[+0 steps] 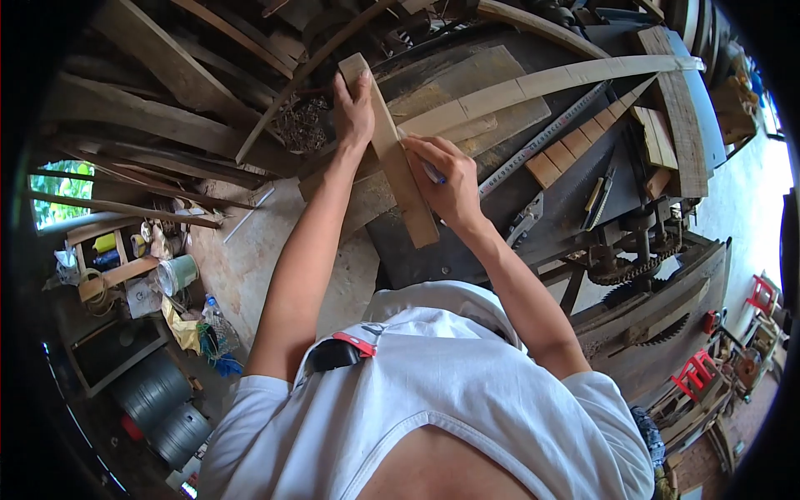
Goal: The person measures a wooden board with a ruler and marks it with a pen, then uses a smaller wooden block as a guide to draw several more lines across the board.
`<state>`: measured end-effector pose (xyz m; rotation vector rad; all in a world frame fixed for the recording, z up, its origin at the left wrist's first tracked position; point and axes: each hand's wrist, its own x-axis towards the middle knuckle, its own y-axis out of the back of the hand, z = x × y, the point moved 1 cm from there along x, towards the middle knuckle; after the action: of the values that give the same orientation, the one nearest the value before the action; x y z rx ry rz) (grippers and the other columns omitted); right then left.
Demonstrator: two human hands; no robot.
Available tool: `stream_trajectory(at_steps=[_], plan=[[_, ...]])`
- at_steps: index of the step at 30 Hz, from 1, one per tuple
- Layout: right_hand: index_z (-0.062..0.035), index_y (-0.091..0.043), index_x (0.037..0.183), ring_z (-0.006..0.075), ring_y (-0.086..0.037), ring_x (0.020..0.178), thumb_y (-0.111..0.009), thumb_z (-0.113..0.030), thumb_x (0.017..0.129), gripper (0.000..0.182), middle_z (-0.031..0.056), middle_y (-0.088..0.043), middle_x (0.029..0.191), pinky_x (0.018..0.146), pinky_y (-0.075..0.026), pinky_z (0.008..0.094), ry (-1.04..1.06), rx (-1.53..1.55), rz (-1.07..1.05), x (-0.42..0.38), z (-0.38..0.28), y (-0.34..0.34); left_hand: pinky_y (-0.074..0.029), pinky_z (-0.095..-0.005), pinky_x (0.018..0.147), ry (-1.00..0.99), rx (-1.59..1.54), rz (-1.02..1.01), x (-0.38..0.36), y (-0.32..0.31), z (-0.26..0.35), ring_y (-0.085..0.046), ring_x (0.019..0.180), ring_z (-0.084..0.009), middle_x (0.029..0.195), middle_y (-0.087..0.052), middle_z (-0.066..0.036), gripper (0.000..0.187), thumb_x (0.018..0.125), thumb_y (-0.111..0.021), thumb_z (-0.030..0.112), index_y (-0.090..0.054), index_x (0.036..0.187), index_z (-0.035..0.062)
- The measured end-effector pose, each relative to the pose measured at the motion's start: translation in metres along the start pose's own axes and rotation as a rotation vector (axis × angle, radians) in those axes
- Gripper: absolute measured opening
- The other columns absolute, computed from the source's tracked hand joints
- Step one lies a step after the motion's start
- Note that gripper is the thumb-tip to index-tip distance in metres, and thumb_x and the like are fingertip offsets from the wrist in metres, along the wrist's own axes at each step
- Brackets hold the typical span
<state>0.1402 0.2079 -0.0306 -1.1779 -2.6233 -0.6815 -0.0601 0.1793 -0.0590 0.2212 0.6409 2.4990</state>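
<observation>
A straight wooden board [403, 187] lies slantwise across the workbench. My left hand [356, 112] grips its far end, fingers on one side and thumb near the other edge. My right hand [446, 177] is closed around a pen [434, 173], whose blue part shows between the fingers. The fingertips of that hand rest at the board's right edge, where a long curved wooden strip [533, 85] meets it. The pen's tip is too small to make out. Dark cross lines mark the curved strip.
Right of my hands lie a steel ruler [533, 148], a tapered wood piece [575, 148] with cross lines, and a utility knife [602, 198]. A toothed saw blade [662, 332] stands at the bench's right. Timber planks [158, 58] lean at left; a bucket [177, 275] sits below.
</observation>
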Motion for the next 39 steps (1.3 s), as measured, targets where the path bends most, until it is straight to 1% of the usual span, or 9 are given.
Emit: stream_trajectory(at_steps=[6, 8, 11, 13, 20, 24, 28, 33, 39], plan=[[-0.0054, -0.070, 0.108, 0.0319, -0.069, 0.093, -0.065, 0.002, 0.083, 0.027, 0.0136, -0.070, 0.108, 0.080, -0.055, 0.0373, -0.017, -0.011, -0.046, -0.022, -0.005, 0.010, -0.040, -0.0420, 0.108, 0.026, 0.106, 0.051, 0.002, 0.000, -0.011, -0.045, 0.131, -0.0434, 0.144, -0.041, -0.032, 0.086, 0.096, -0.045, 0.060, -0.028, 0.147, -0.0061], [-0.0052, -0.070, 0.107, 0.0329, -0.067, 0.093, -0.067, 0.001, 0.077, 0.030, 0.0134, -0.070, 0.107, 0.081, -0.055, 0.0399, -0.002, -0.020, -0.022, -0.018, -0.006, 0.010, -0.038, -0.0414, 0.110, 0.001, 0.034, 0.039, 0.009, -0.005, -0.026, -0.044, 0.133, -0.0427, 0.145, -0.039, -0.032, 0.087, 0.096, -0.046, 0.061, -0.028, 0.148, -0.0065], [-0.0051, -0.070, 0.108, 0.0337, -0.066, 0.092, -0.067, 0.000, 0.077, 0.031, 0.0131, -0.069, 0.108, 0.082, -0.055, 0.0396, 0.002, -0.002, -0.010, -0.006, 0.001, 0.003, -0.039, -0.0418, 0.108, 0.030, 0.023, 0.022, 0.003, -0.003, -0.014, -0.046, 0.131, -0.0430, 0.144, -0.041, -0.032, 0.086, 0.096, -0.046, 0.060, -0.028, 0.147, -0.0061], [-0.0045, -0.070, 0.107, 0.0336, -0.066, 0.093, -0.067, 0.001, 0.078, 0.030, 0.0131, -0.069, 0.108, 0.083, -0.055, 0.0391, 0.007, -0.026, -0.029, -0.006, 0.000, 0.003, -0.042, -0.0429, 0.105, -0.010, 0.084, 0.107, 0.005, -0.003, -0.009, -0.049, 0.127, -0.0436, 0.141, -0.045, -0.032, 0.084, 0.096, -0.046, 0.060, -0.030, 0.146, -0.0052], [-0.0046, -0.070, 0.107, 0.0329, -0.068, 0.091, -0.066, 0.000, 0.083, 0.025, 0.0145, -0.070, 0.108, 0.079, -0.056, 0.0379, 0.022, -0.027, -0.007, -0.012, -0.005, 0.007, -0.045, -0.0422, 0.101, 0.001, 0.051, 0.066, 0.004, -0.003, -0.015, -0.055, 0.121, -0.0432, 0.137, -0.048, -0.032, 0.082, 0.096, -0.050, 0.058, -0.031, 0.146, -0.0039], [-0.0041, -0.070, 0.106, 0.0337, -0.066, 0.093, -0.066, -0.001, 0.080, 0.026, 0.0144, -0.069, 0.107, 0.083, -0.054, 0.0397, 0.018, -0.013, -0.016, -0.003, 0.001, 0.000, -0.045, -0.0423, 0.101, -0.005, 0.054, 0.091, 0.007, -0.005, -0.020, -0.054, 0.123, -0.0428, 0.136, -0.050, -0.031, 0.081, 0.096, -0.049, 0.058, -0.031, 0.146, -0.0030], [-0.0039, -0.070, 0.106, 0.0339, -0.066, 0.092, -0.066, -0.001, 0.081, 0.026, 0.0143, -0.069, 0.106, 0.082, -0.054, 0.0395, -0.012, -0.003, -0.025, -0.024, -0.010, 0.011, -0.041, -0.0425, 0.106, -0.001, 0.097, 0.073, 0.001, -0.001, -0.010, -0.048, 0.129, -0.0424, 0.142, -0.044, -0.032, 0.083, 0.096, -0.047, 0.059, -0.030, 0.146, -0.0050], [-0.0034, -0.070, 0.104, 0.0343, -0.065, 0.091, -0.066, -0.002, 0.081, 0.024, 0.0137, -0.069, 0.101, 0.081, -0.054, 0.0400, 0.006, 0.013, 0.009, -0.003, 0.001, -0.001, -0.043, -0.0420, 0.102, 0.027, 0.030, 0.042, 0.001, -0.002, -0.004, -0.051, 0.126, -0.0410, 0.139, -0.047, -0.030, 0.081, 0.097, -0.048, 0.057, -0.031, 0.146, -0.0051], [-0.0039, -0.069, 0.108, 0.0343, -0.065, 0.094, -0.066, 0.000, 0.077, 0.031, 0.0139, -0.069, 0.106, 0.082, -0.053, 0.0409, -0.003, 0.010, -0.028, -0.022, -0.006, 0.006, -0.042, -0.0421, 0.106, 0.020, 0.126, 0.073, 0.002, 0.001, -0.006, -0.048, 0.130, -0.0417, 0.142, -0.044, -0.032, 0.083, 0.097, -0.048, 0.057, -0.029, 0.146, -0.0061]])
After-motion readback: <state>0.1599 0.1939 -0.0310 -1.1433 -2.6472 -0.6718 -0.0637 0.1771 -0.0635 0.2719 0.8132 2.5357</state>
